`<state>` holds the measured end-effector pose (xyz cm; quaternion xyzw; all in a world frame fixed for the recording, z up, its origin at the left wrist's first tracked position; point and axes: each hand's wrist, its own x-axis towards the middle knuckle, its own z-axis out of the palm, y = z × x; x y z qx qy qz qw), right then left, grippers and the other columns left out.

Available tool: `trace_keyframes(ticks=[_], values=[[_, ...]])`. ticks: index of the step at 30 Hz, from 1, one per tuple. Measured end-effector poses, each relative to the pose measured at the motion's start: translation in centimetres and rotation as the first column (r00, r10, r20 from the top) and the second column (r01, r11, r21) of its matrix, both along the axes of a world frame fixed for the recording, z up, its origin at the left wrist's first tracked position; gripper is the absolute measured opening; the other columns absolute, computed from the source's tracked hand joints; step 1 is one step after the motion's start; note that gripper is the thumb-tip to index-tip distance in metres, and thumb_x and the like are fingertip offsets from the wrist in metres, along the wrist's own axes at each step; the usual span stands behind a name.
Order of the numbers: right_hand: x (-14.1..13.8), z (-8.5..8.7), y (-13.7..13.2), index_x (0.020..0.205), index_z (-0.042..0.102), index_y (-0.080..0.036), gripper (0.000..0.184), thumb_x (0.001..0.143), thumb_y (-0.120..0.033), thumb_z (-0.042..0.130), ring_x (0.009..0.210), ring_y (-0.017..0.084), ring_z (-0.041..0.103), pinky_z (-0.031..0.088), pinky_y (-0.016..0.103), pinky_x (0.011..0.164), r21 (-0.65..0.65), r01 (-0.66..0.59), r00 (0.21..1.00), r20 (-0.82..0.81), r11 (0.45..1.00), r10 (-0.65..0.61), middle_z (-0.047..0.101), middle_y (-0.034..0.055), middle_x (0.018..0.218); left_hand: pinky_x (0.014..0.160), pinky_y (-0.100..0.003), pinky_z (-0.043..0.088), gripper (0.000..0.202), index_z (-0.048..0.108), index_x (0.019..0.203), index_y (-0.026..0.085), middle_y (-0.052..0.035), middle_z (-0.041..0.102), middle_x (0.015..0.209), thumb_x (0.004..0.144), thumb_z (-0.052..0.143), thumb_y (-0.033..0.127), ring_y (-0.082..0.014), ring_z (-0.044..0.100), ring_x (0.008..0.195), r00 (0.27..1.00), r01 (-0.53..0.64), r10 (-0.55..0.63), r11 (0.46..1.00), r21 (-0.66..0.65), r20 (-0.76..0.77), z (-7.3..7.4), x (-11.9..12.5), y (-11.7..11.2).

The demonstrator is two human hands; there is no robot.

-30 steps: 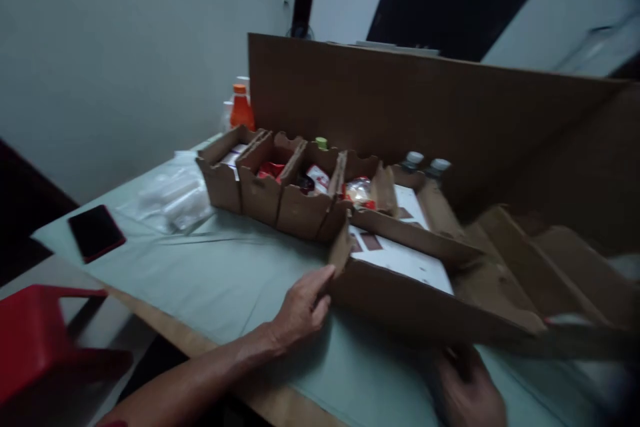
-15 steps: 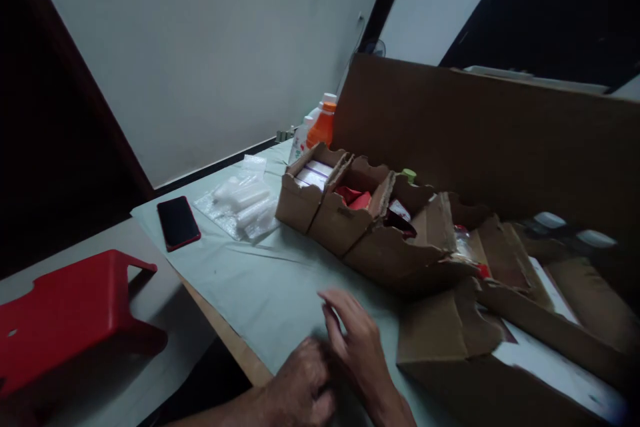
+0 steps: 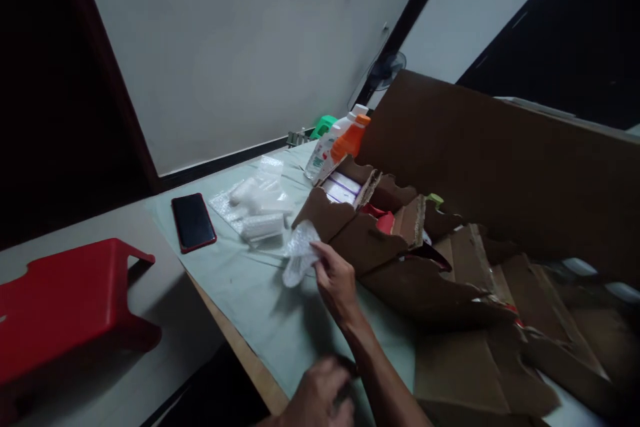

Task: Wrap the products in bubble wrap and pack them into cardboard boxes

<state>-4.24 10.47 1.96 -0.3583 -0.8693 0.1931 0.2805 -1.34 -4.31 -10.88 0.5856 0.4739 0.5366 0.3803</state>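
Note:
My right hand (image 3: 336, 278) reaches across to the left and pinches a small crumpled piece of white bubble wrap (image 3: 300, 252) just above the pale green table cover (image 3: 260, 300). It is right in front of the first of a row of open cardboard boxes (image 3: 325, 217) holding small packs and red items. My left hand (image 3: 320, 395) rests low at the table's front edge with its fingers curled; what is inside them is hidden.
A pile of bubble-wrap rolls on clear plastic (image 3: 255, 207) and a dark phone (image 3: 193, 221) lie to the left. Orange (image 3: 350, 139) and white (image 3: 325, 150) bottles stand behind the boxes. A big cardboard sheet (image 3: 500, 167) stands at the right. A red stool (image 3: 65, 300) sits far left.
My view swung left. My right hand moved from near the table's front edge up to the first box and took hold of the bubble wrap piece. My left hand drew back to the edge.

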Motion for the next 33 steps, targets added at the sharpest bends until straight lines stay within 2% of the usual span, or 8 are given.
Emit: trace_keyframes(ticks=[2,5,9,13,19,23,27,33], values=[[4.9,0.2,-2.6,0.115,0.072,-0.022,0.039,0.085,-0.02,0.047,0.095,0.02,0.071,0.055,0.03,0.085,-0.097,0.067,0.987,-0.14,0.993,-0.08,0.076,0.0049,0.11,0.093,-0.039,0.048,0.06,0.061,0.125,0.018,-0.0128,0.067,0.117,0.065,0.059,0.011,-0.0269,0.061,0.106,0.947,0.003,0.039,0.991,-0.13,0.318,2.5,-1.6,-0.7],[11.3,-0.4,-6.8,0.105,0.076,-0.022,0.031,0.081,-0.029,0.058,0.092,0.022,0.071,0.055,0.031,0.082,-0.35,0.183,0.895,-0.327,0.918,-0.303,0.077,0.0056,0.102,0.094,-0.04,0.048,0.073,0.055,0.132,0.019,-0.0107,0.066,0.117,0.059,0.061,0.014,-0.0274,0.062,0.107,0.654,0.214,0.012,0.956,-0.201,0.757,5.5,-3.6,-1.1],[16.1,-2.9,-12.7,0.1,0.076,-0.021,0.031,0.076,-0.039,0.07,0.089,0.024,0.071,0.056,0.033,0.078,-0.613,0.245,0.75,-0.372,0.751,-0.548,0.076,0.0074,0.099,0.088,-0.036,0.049,0.066,0.053,0.133,0.018,-0.0101,0.067,0.11,0.069,0.065,0.027,-0.0234,0.066,0.098,0.373,0.392,0.086,0.888,-0.241,0.924,7.5,-3.9,-1.4],[17.8,-4.2,-17.0,0.105,0.075,-0.023,0.03,0.082,-0.04,0.067,0.096,0.025,0.071,0.057,0.035,0.084,-0.713,0.178,0.77,-0.327,0.678,-0.547,0.076,0.0081,0.108,0.076,-0.026,0.048,0.062,0.055,0.128,0.015,-0.0071,0.068,0.101,0.073,0.075,0.034,-0.0171,0.063,0.085,0.602,0.322,0.116,0.87,-0.373,0.79,8.3,-2.5,-2.1],[19.7,-2.7,-19.4,0.133,0.065,-0.028,0.051,0.084,-0.041,0.064,0.136,0.031,0.05,0.049,0.042,0.104,-0.531,0.184,0.891,-0.265,0.827,-0.368,0.052,0.0101,0.15,0.071,-0.023,0.046,0.079,0.043,0.14,0.015,-0.0018,0.064,0.095,0.064,0.06,0.016,-0.0135,0.06,0.077,0.909,-0.115,0.276,0.886,-0.448,0.312,8.5,-1.4,-1.9],[17.8,-2.6,-19.0,0.145,0.052,-0.027,0.085,0.066,-0.037,0.081,0.133,0.034,0.052,0.045,0.047,0.109,-0.473,0.264,0.893,-0.209,0.841,-0.398,0.055,0.0095,0.147,0.072,-0.024,0.046,0.085,0.041,0.144,0.017,0.0018,0.06,0.09,0.06,0.056,0.01,-0.0128,0.057,0.073,0.966,-0.199,0.24,0.925,-0.325,0.091,8.5,-0.6,-2.1],[17.2,-3.6,-16.7,0.101,0.074,-0.02,0.034,0.081,-0.047,0.067,0.088,0.024,0.069,0.056,0.034,0.08,-0.521,0.378,0.739,-0.327,0.765,-0.588,0.075,0.0079,0.095,0.068,-0.024,0.044,0.078,0.046,0.141,0.015,0.0026,0.059,0.084,0.064,0.059,0.016,-0.0127,0.055,0.07,0.97,-0.166,0.221,0.907,-0.387,0.102,9.1,-1.8,-1.9],[19.4,-5.5,-14.5,0.085,0.072,-0.017,0.041,0.073,-0.056,0.074,0.06,0.014,0.057,0.046,0.024,0.055,-0.715,0.33,0.46,-0.449,0.616,-0.767,0.067,0.0014,0.07,0.057,-0.02,0.037,0.075,0.054,0.133,0.011,0.0046,0.058,0.073,0.061,0.066,0.026,-0.0102,0.05,0.06,0.926,-0.031,0.241,0.816,-0.578,0.29,9.4,-7.2,-1.2]])
